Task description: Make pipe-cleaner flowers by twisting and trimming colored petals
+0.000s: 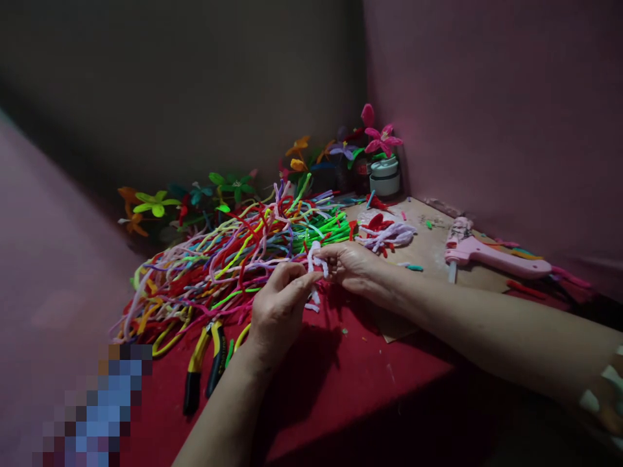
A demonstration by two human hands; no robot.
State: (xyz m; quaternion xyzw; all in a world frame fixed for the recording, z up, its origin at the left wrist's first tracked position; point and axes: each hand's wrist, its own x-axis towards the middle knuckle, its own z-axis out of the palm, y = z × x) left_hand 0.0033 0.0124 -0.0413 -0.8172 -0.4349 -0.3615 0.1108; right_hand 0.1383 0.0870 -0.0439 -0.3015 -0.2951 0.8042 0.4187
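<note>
Pale fuzzy stem [315,248], bent, is up above the red surface [311,389]; left hand [278,311] and right hand [354,267] each pinch it in a fingertip grip. Coloured stems [209,266] lie heaped just beyond, yellow-black pliers [196,363] near the left wrist.

A loose heap of multicoloured fuzzy pipe cleaners [204,259] sprawls across a deep red tabletop covering [384,370], with a pair of pliers with yellow-and-black handles [196,357] lying in front of it; behind the heap stands a row of fuzzy flowers, among them a yellow-green star-shaped flower [156,205] at the left and a bright pink five-petalled flower [383,139] above a pale grey round lidded container [384,180]; to the right, a pale pink plastic glue gun [503,257] rests by a flat tan board [424,224], near a plain mauve-pink wall [491,104]
</note>
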